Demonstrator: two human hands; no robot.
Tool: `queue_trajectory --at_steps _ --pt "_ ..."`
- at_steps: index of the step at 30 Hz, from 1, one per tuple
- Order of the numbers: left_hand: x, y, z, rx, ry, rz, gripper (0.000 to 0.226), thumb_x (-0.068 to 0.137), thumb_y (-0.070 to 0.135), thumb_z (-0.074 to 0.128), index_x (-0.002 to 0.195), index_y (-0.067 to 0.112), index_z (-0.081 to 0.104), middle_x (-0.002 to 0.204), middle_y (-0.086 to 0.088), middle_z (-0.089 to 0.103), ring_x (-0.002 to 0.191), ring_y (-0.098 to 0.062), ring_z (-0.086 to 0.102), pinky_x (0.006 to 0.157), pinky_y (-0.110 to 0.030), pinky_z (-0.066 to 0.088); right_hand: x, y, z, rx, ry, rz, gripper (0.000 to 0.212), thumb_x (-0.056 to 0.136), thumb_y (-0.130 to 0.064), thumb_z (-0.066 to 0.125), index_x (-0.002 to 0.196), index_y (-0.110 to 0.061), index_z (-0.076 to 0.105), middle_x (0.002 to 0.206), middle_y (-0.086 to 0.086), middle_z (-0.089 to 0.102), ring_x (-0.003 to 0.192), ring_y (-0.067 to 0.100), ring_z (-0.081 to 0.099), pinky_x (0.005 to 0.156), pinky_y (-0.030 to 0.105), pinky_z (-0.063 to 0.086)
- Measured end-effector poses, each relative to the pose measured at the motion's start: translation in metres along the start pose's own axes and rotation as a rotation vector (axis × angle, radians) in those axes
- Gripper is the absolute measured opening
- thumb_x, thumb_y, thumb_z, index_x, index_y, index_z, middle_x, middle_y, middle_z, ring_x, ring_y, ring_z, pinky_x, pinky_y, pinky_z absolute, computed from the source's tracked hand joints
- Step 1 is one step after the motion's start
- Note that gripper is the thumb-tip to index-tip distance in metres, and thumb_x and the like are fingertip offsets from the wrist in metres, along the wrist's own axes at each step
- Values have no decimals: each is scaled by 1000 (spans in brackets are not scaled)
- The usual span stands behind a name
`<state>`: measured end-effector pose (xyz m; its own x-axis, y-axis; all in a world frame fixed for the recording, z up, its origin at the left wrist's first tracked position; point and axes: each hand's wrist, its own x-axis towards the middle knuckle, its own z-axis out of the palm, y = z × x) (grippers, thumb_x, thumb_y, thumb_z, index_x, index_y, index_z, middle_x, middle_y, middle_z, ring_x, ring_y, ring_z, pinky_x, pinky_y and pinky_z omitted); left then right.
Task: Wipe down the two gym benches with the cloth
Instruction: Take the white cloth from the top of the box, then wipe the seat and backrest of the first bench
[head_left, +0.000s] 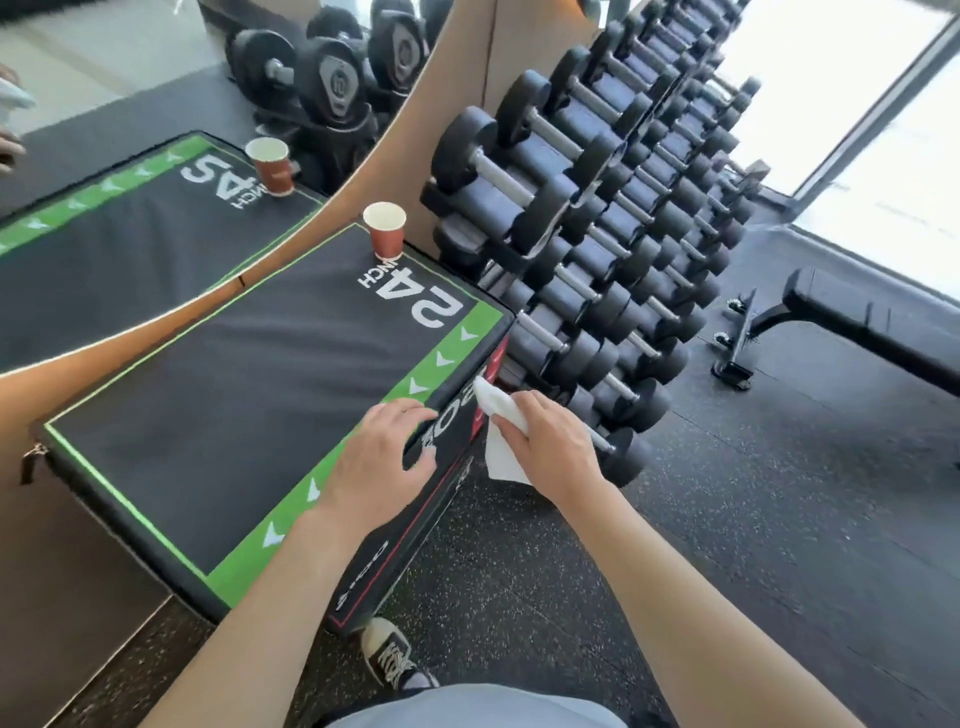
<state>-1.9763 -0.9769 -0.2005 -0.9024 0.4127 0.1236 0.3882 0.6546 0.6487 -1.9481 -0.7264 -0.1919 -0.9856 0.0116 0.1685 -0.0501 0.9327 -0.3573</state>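
Mirror (130, 249) at far left reflects the padded box (249, 395) and paper cup (385, 231); I see the left hand (382, 462) resting flat and relaxed on the box's edge, the right hand (550, 441) clenching the white cloth (498, 415) against its side, dumbbells (597, 234) beyond, a bench (857, 322) far right.

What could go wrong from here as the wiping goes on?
The red paper cup stands upright at the far corner of the black padded box with green trim; a wide sweep of the white cloth might tip it. The right hand works beside the black dumbbell rack and could knock knuckles.
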Motion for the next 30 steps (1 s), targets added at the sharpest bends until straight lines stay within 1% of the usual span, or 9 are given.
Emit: queue_trajectory --at_steps 2,4,8,12,15,20,24,27,30 --pt "-1 23 14 19 -25 37 41 92 20 72 133 18 67 136 3 62 131 -18 52 115 -38 42 -21 20 -13 -1 33 28 36 106 -46 56 117 -13 66 105 2 69 92 28 66 77 41 52" --pt "-4 49 33 35 -43 74 41 93 19 72 134 18 66 137 2 62 133 -19 52 116 -37 41 -45 43 -27 -9 61 55 36 105 -47 56 113 -13 65 101 2 69 88 27 66 73 39 50" --pt "-18 104 73 80 -71 137 42 95 22 71 137 17 65 139 2 60 136 -18 48 119 -27 29 -97 89 -55 -7 99 107 35 105 -47 57 112 -14 64 101 1 69 87 27 66 72 38 49" --pt "-40 174 121 115 -137 212 43 94 22 72 136 15 65 139 0 60 133 -21 51 115 -40 42 -161 140 -88 3 133 193 37 106 -46 56 113 -11 65 105 3 70 91 28 67 77 40 50" --pt "-53 221 151 127 -171 267 45 93 22 73 136 14 66 139 -2 61 134 -23 52 115 -45 45 -209 172 -111 19 174 265 41 106 -46 55 123 -10 65 113 4 71 97 28 68 82 40 52" --pt "-65 284 190 118 -217 343 46 93 23 73 138 14 65 141 -3 60 137 -22 50 116 -44 44 -280 216 -145 4 216 371 37 106 -45 55 116 -10 65 107 3 71 90 26 68 77 39 52" --pt "-68 328 213 88 -280 419 46 94 25 72 139 16 64 144 1 58 139 -20 48 118 -40 41 -324 241 -167 -16 300 456 35 106 -44 55 113 -12 65 101 1 70 82 23 66 68 33 45" --pt "-66 356 229 87 -341 487 47 95 25 71 141 17 63 146 1 57 140 -21 47 118 -43 41 -354 252 -179 -20 371 538 34 106 -43 55 116 -12 65 101 1 71 81 23 66 69 31 42" --pt "-65 378 248 72 -406 567 48 96 26 70 142 19 62 147 1 56 141 -21 45 120 -42 39 -386 256 -189 -31 411 635 35 106 -44 53 116 -12 65 101 1 70 81 23 65 69 33 46"
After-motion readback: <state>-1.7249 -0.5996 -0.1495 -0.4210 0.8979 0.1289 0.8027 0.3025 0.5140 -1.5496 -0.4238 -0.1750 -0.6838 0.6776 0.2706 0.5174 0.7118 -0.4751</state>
